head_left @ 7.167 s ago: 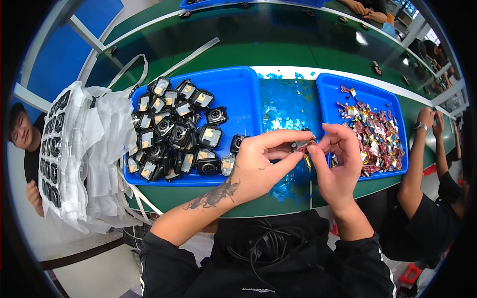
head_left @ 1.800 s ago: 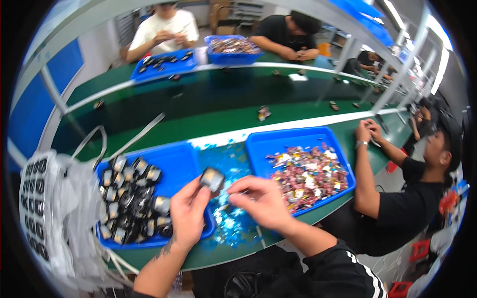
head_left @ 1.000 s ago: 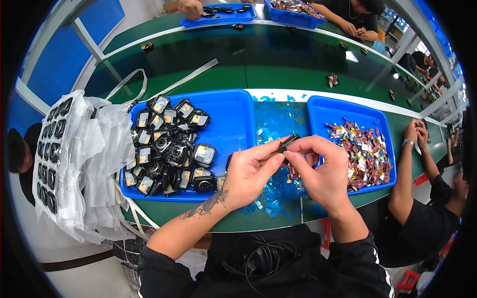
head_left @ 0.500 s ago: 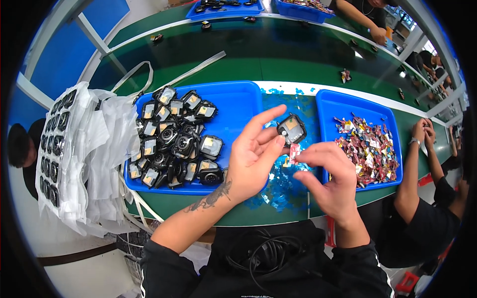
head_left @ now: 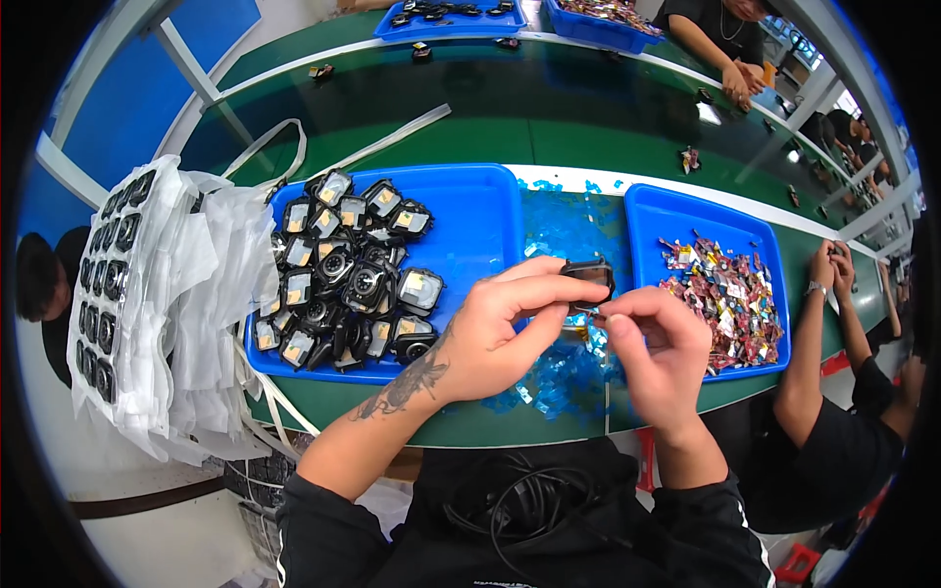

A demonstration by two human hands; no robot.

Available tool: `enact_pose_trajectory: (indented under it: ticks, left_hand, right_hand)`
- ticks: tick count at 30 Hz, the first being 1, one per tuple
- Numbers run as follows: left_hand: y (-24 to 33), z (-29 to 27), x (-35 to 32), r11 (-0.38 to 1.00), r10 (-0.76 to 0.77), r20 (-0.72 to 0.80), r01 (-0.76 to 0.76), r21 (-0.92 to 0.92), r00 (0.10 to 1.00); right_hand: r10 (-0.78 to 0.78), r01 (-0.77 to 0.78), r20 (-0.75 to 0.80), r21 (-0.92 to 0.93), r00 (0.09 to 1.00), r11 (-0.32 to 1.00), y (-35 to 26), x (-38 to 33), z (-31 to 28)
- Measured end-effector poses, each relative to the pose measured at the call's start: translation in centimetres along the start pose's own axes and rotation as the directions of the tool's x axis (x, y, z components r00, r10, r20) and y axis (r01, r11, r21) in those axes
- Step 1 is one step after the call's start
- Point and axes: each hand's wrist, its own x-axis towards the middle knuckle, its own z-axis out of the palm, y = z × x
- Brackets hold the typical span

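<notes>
1. At the far left, beside you, stand clear plastic trays (head_left: pixel 86 328) with black rounded pieces in rows, and next to them hang many sheets of thin white wrapping material (head_left: pixel 196 323).

2. Then comes a shallow blue plastic tray (head_left: pixel 470 211) on the green table (head_left: pixel 470 428). In its left and middle part lies a heap of black, square watch-like cases (head_left: pixel 363 282); several show a grey inside with a beige patch, and others show a round dark lens.

3. Your left hand (head_left: pixel 505 328) is above the right edge of this tray. Its fingers are closed on one black square case with rounded corners (head_left: pixel 588 275), which is tilted and lifted over the gap between the two trays. Your index finger lies across its lower side.

4. Under this case, small shiny blue film pieces (head_left: pixel 564 220) are scattered on the table.

5. Your right hand (head_left: pixel 668 353) is just beside the lower edge of the case. Its thumb and index finger are near each other, but I cannot tell if they pinch something.

6. At the right is a second blue plastic tray (head_left: pixel 671 211), with a pile of small red, yellow and silver parts (head_left: pixel 730 309).

7. Farther right, a co-worker's hands (head_left: pixel 833 265) are close together above the table.
</notes>
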Motion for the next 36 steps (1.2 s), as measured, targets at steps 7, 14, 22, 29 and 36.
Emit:
enact_pose_trajectory:
  ticks: [7, 14, 22, 29, 36]
  left_hand:
    - [0.2, -0.3, 0.2, 0.973, -0.196, 0.040, 0.199, -0.114, 0.980]
    - [0.9, -1.1, 0.4, 0.984, -0.174, 0.164, 0.178, -0.008, 0.971]
    - [0.5, 0.2, 0.3, 0.952, -0.307, -0.022, 0.307, -0.025, 0.951]
    - [0.2, 1.5, 0.1, 0.935, -0.250, -0.027, 0.234, -0.268, 0.968]
    - [-0.1, 2.1, 0.1, 0.871, -0.275, -0.058, 0.223, -0.438, 0.960]
  right_hand:
    - [0.313, -0.383, 0.225, 0.435, 0.923, 0.815, 0.6, 0.5, -1.4]
    - [0.395, -0.499, 0.379, 0.231, 0.837, 0.835, -0.1, 1.9, -2.3]
    - [0.233, -0.256, 0.116, 0.257, 0.966, 0.932, 0.7, -0.1, -0.6]
    - [0.088, -0.077, -0.118, 0.098, 0.989, 0.992, 1.6, 0.0, 0.6]
    - [0.005, 0.029, -0.243, 0.136, 0.970, 0.990, 2.4, -0.1, 1.3]
